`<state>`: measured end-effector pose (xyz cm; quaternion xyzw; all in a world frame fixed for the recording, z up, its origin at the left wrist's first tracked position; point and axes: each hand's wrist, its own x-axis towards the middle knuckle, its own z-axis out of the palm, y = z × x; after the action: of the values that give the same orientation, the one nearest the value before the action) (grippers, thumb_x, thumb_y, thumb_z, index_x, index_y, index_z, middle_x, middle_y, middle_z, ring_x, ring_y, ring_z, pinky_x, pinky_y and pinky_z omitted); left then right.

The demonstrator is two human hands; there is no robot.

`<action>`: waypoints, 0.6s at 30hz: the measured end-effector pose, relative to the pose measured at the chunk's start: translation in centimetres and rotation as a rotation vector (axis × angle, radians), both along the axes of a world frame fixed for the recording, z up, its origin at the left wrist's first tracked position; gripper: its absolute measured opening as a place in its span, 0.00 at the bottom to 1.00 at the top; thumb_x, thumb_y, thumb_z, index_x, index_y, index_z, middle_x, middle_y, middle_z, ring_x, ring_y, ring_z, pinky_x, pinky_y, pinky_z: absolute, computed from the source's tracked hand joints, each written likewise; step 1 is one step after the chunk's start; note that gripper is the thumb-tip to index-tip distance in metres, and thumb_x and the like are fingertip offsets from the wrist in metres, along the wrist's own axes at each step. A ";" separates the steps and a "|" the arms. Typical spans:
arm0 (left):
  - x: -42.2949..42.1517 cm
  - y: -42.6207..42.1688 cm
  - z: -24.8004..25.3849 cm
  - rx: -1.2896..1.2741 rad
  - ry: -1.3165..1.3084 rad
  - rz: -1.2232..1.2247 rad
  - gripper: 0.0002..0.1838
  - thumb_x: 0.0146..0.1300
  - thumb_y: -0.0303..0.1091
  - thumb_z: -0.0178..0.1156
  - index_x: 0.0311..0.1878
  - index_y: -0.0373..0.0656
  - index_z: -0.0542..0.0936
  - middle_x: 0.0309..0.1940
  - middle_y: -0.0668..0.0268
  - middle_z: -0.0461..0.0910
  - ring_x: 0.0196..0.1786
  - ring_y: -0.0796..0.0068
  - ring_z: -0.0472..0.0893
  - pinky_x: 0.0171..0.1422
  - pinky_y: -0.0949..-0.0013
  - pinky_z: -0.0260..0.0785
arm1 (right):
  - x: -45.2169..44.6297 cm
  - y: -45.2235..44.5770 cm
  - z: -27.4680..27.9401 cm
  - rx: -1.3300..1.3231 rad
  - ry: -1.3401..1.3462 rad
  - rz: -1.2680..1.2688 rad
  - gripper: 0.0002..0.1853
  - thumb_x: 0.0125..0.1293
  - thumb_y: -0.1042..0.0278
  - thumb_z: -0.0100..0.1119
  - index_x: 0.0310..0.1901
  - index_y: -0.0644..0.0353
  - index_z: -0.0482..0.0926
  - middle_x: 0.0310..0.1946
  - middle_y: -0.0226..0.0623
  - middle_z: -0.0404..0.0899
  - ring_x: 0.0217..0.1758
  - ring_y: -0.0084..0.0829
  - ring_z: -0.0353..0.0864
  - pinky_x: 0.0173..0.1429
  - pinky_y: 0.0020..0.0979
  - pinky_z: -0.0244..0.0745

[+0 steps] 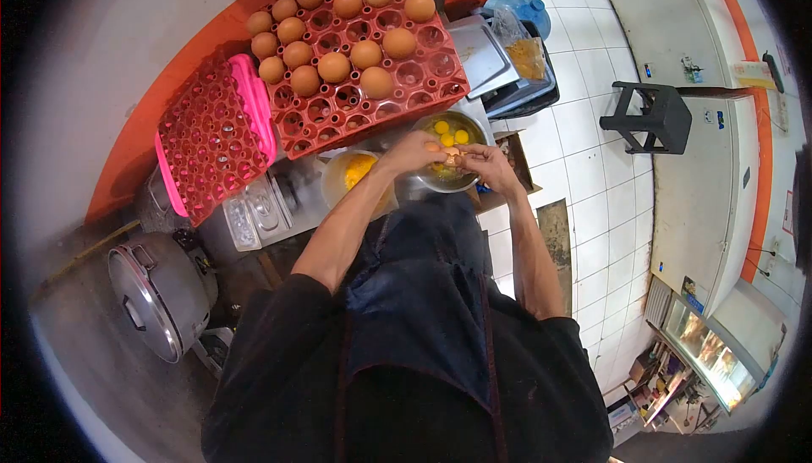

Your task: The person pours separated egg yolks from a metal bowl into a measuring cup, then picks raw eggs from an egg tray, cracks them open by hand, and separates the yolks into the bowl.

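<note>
Over a round metal bowl (480,135) my two hands meet, holding a brown egg or eggshell (452,157) between them. My left hand (413,152) has its fingers closed on one side of it, and my right hand (492,165) grips the other side. Several yellow yolks (461,136) lie in clear liquid in the bowl. Left of it, beside my left forearm, is a pale bowl (335,184) with orange-yellow contents (359,169). Behind the bowls, a red egg tray (397,99) holds several brown eggs (334,67) among vacant cups.
Another red tray (207,137) rests on a pink one (254,108) at left. Metal containers (269,208) sit below them. A large lidded pot (165,294) stands at lower left. Metal trays (482,55) lie at right of the eggs; a black stool (655,118) stands on the tiled floor.
</note>
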<state>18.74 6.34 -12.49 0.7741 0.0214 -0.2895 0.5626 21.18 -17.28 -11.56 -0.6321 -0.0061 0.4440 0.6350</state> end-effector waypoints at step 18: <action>0.3 -0.3 -0.4 0.071 0.352 0.134 0.17 0.60 0.47 0.66 0.28 0.42 0.86 0.22 0.68 0.83 0.19 0.83 0.76 0.21 0.77 0.64 | -3.4 1.1 -1.7 0.112 0.271 -0.372 0.20 0.67 0.68 0.65 0.55 0.76 0.79 0.46 0.44 0.85 0.44 0.29 0.86 0.52 0.24 0.82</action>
<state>19.01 6.03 -12.87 0.7276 0.1811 -0.3813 0.5407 17.79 -16.18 -13.24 -0.5208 0.1715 0.3991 0.7349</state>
